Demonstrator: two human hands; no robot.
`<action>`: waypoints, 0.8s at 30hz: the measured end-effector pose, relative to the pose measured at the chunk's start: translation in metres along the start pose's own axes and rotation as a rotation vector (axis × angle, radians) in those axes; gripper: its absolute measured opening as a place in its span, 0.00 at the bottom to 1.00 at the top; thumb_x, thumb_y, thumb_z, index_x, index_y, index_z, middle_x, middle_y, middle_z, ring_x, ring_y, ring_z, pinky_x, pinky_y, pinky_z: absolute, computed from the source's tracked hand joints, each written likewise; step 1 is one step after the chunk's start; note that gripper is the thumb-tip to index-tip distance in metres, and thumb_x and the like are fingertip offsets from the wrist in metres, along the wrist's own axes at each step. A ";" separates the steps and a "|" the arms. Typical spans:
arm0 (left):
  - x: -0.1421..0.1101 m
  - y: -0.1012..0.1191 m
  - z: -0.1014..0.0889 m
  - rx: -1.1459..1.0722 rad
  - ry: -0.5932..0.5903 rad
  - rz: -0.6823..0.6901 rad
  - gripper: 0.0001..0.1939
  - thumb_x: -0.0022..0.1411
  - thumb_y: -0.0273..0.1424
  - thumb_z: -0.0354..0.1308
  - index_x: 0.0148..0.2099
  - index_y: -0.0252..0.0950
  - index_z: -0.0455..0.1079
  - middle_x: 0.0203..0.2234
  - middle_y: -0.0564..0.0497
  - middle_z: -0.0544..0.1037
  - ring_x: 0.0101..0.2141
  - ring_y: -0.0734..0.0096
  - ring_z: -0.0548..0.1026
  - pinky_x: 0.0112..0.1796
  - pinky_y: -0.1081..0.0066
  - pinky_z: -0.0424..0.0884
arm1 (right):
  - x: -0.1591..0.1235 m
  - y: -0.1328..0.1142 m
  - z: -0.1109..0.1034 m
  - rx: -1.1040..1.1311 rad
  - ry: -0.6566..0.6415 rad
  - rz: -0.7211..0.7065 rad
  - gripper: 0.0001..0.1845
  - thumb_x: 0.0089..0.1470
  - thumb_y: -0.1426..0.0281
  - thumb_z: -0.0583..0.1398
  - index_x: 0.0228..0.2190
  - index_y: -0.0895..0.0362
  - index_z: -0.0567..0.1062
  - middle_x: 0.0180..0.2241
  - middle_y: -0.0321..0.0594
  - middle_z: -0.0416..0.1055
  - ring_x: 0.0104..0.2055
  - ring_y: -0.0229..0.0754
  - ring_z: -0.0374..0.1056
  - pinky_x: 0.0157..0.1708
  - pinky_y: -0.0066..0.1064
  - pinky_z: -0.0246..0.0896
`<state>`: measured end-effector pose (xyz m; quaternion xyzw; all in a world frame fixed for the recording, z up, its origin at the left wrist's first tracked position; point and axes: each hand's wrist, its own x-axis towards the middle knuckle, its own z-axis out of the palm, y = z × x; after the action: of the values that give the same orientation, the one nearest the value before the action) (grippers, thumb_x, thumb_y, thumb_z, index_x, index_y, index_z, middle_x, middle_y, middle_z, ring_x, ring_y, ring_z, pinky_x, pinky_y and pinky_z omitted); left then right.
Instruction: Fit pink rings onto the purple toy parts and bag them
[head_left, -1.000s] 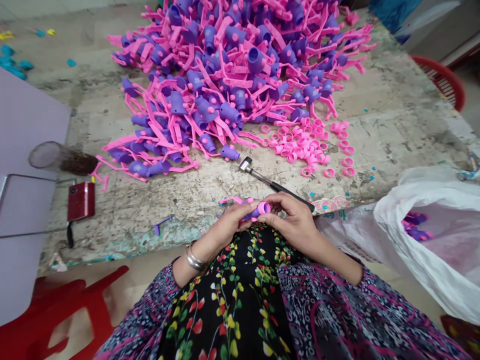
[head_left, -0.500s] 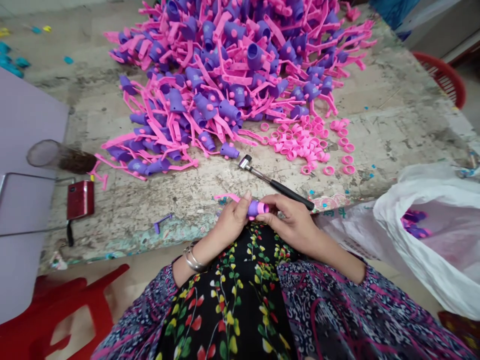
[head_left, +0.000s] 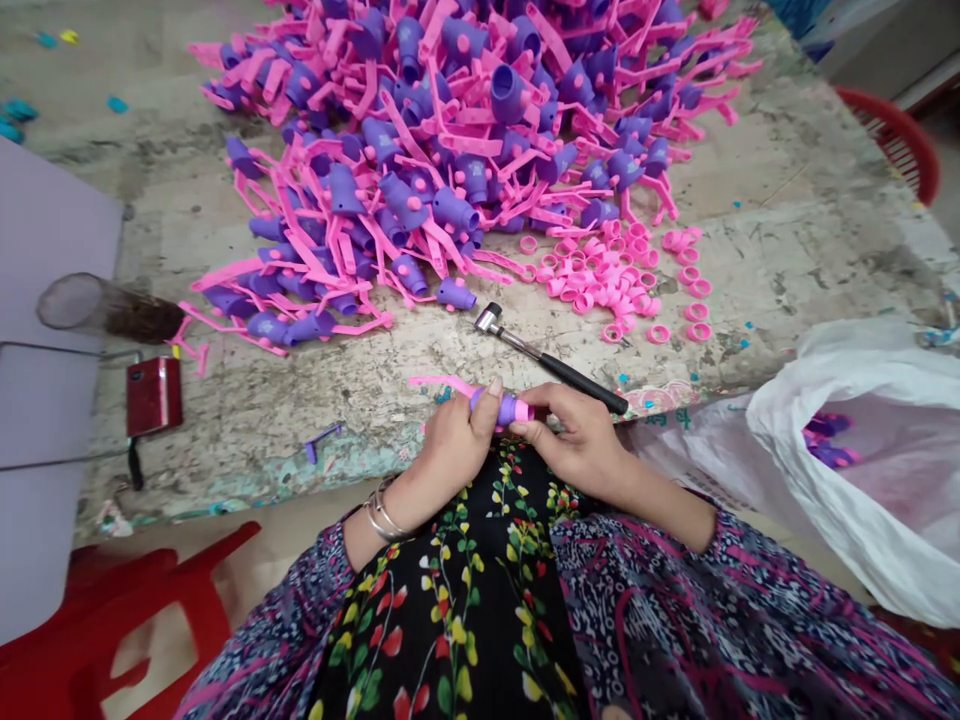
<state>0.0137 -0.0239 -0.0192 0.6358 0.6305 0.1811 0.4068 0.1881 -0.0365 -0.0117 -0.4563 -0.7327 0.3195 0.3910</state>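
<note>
I read left hand (head_left: pixel 456 440) closed round purple plastic fitting (head_left: pixel 504 408), pink runner (head_left: pixel 442 382) trailing off to left. Right hand (head_left: pixel 577 440) pinching pink ring (head_left: pixel 523 410) at fitting's end between fingertips. Both grips shut on part, just off near edge of worktop (head_left: pixel 757 190). Small hammer (head_left: pixel 547 362) lies just beyond right hand. Loose pink rings (head_left: pixel 607 285) sit beside heap of pink-purple moulded parts (head_left: pixel 420 170). White plastic bag (head_left: pixel 825 400) at right, purple pieces (head_left: pixel 829 440) inside.
</note>
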 end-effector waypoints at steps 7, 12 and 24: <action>-0.002 0.008 -0.006 0.112 -0.014 0.121 0.29 0.70 0.50 0.33 0.29 0.38 0.64 0.22 0.49 0.71 0.26 0.66 0.69 0.31 0.69 0.59 | 0.018 0.000 0.002 0.547 0.063 0.382 0.26 0.62 0.46 0.51 0.39 0.52 0.77 0.42 0.42 0.75 0.46 0.45 0.71 0.48 0.41 0.66; -0.004 0.017 -0.007 0.353 0.021 0.172 0.36 0.71 0.51 0.27 0.32 0.36 0.70 0.24 0.44 0.76 0.27 0.61 0.74 0.29 0.67 0.60 | 0.036 -0.009 0.023 1.030 0.143 0.653 0.33 0.60 0.41 0.47 0.35 0.54 0.77 0.35 0.43 0.78 0.42 0.45 0.74 0.47 0.42 0.69; -0.009 0.030 -0.002 0.607 -0.075 0.171 0.38 0.70 0.53 0.28 0.47 0.34 0.73 0.28 0.41 0.80 0.26 0.58 0.77 0.28 0.67 0.61 | 0.020 0.003 0.038 1.185 0.129 0.685 0.21 0.58 0.49 0.56 0.40 0.53 0.72 0.30 0.37 0.76 0.32 0.39 0.72 0.37 0.33 0.69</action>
<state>0.0306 -0.0281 0.0068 0.7850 0.5846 -0.0055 0.2048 0.1511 -0.0213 -0.0276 -0.3896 -0.2239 0.7441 0.4944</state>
